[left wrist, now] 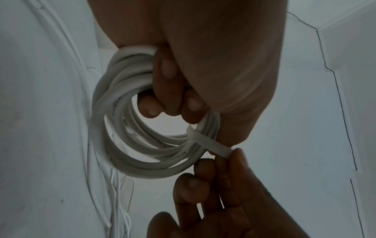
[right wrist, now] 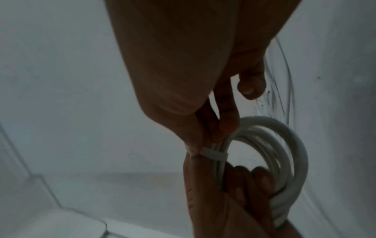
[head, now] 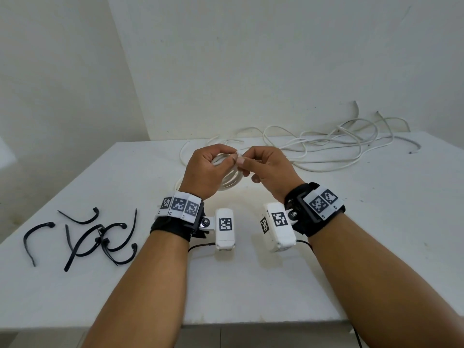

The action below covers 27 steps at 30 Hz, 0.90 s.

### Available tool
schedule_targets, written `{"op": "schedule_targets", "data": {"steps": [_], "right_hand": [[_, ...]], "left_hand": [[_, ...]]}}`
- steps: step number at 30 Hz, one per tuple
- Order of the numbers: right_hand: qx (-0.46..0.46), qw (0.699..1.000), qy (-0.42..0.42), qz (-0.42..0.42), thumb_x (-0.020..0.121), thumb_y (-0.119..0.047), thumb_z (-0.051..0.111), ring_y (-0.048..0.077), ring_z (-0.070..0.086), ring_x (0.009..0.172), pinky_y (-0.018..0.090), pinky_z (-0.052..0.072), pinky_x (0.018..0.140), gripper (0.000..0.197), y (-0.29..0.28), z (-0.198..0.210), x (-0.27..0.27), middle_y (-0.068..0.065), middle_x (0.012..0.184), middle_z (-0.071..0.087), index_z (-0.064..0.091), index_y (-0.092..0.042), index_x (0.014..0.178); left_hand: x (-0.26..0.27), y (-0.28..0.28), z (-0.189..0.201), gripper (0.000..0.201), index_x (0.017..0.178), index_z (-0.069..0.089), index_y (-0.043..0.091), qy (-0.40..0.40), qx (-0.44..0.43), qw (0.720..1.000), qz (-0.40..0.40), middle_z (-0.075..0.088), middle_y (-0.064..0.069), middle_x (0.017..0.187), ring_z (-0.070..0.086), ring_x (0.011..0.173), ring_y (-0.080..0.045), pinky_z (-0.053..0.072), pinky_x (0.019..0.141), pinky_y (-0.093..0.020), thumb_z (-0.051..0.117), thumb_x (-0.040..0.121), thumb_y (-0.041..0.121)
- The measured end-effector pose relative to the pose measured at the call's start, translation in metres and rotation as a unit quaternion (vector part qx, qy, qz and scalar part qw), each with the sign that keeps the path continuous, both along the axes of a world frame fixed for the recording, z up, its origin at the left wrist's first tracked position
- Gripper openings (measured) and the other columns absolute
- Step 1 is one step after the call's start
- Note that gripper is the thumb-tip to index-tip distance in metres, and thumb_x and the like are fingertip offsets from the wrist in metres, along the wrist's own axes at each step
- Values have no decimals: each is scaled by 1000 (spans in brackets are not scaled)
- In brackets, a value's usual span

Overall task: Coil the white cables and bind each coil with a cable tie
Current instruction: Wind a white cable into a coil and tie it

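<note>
My left hand (head: 232,156) grips a coil of white cable (head: 232,180) of several turns, held above the middle of the white table (head: 251,292). In the left wrist view its fingers (left wrist: 168,72) curl through the coil (left wrist: 142,167). A flat white strip (left wrist: 211,145), apparently the cable's free end, crosses over the bundle. My right hand (head: 241,159) pinches that strip (right wrist: 213,155) between thumb and forefinger, right beside the left thumb. The right wrist view shows the coil (right wrist: 295,145) with the left hand's fingers (right wrist: 262,178) inside it.
Several black cable ties (head: 100,237) lie scattered on the table at the left. A loose tangle of white cables (head: 339,144) spreads along the back right, near the wall. The table's front edge (head: 251,322) runs below my forearms.
</note>
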State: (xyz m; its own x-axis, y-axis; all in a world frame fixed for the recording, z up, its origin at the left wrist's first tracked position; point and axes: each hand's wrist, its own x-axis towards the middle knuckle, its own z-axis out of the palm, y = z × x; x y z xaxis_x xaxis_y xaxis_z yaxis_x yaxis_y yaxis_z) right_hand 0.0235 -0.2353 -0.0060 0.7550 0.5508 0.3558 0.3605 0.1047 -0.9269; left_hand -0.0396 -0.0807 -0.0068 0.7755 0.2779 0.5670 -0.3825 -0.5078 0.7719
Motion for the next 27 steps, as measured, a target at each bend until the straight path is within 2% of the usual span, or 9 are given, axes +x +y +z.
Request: {"op": "schedule_targets", "data": {"steps": [2,5,8,10,14,17,19,23,27], "right_hand": [[-22,1000,-1,-14,91,-23,68,17,55,64,23,38,55,17,-2,1,1,5,72,63,64,-13,78],[-17,999,47,-10,94,-25,64,14,54,64,25,38,55,15,-4,2,6,1,80,62,65,-11,88],[-10,998,59,-13,94,-21,65,13,52,62,24,39,53,5,-6,2,9,-1,79,61,68,-17,94],[-10,997,79,12,93,-21,66,12,52,62,22,39,52,7,-8,3,11,-2,81,62,71,-20,98],[-2,994,106,24,89,-18,72,11,52,65,22,40,52,9,-16,5,16,1,78,63,69,-15,81],[44,991,127,-6,88,-20,73,16,63,77,28,41,62,14,-21,7,21,4,81,69,69,-19,74],[56,989,132,-23,89,-20,70,20,69,87,29,44,66,15,-24,7,22,7,85,73,67,-19,74],[80,985,153,-24,94,-9,64,16,69,69,26,48,61,14,-13,8,15,7,74,71,63,-8,79],[42,992,95,-72,93,-8,65,9,61,57,23,47,56,14,-8,7,12,5,71,62,64,-8,78]], "left_hand": [[-1,0,0,14,82,72,26,13,-17,1000,-12,70,17,69,64,65,-2,47,61,-16,69,89,14],[-1,-2,-1,8,84,73,20,27,-41,999,-24,72,13,70,65,63,-3,46,57,-14,70,89,14],[1,-1,-3,5,89,74,13,42,-49,998,-29,73,6,74,65,62,-5,45,54,-14,70,89,15],[1,-1,-5,5,90,74,14,54,-52,997,-34,72,4,76,65,63,-6,45,54,-15,69,89,15],[1,-9,-5,10,86,75,20,74,-48,994,-60,71,4,71,63,59,-10,46,54,-20,67,90,13],[1,-12,-4,20,84,74,17,91,-93,986,-101,54,1,53,40,38,-11,35,43,-23,58,96,13],[1,-13,-3,26,82,73,17,110,-111,978,-134,43,0,49,31,34,-10,31,41,-21,54,98,13],[-1,-13,-2,24,85,69,11,139,-132,969,-154,37,1,49,27,34,-8,29,39,-18,50,100,11],[-3,-13,-2,20,98,66,6,182,-132,961,-163,36,5,49,26,34,-7,32,38,-20,49,102,15]]}}
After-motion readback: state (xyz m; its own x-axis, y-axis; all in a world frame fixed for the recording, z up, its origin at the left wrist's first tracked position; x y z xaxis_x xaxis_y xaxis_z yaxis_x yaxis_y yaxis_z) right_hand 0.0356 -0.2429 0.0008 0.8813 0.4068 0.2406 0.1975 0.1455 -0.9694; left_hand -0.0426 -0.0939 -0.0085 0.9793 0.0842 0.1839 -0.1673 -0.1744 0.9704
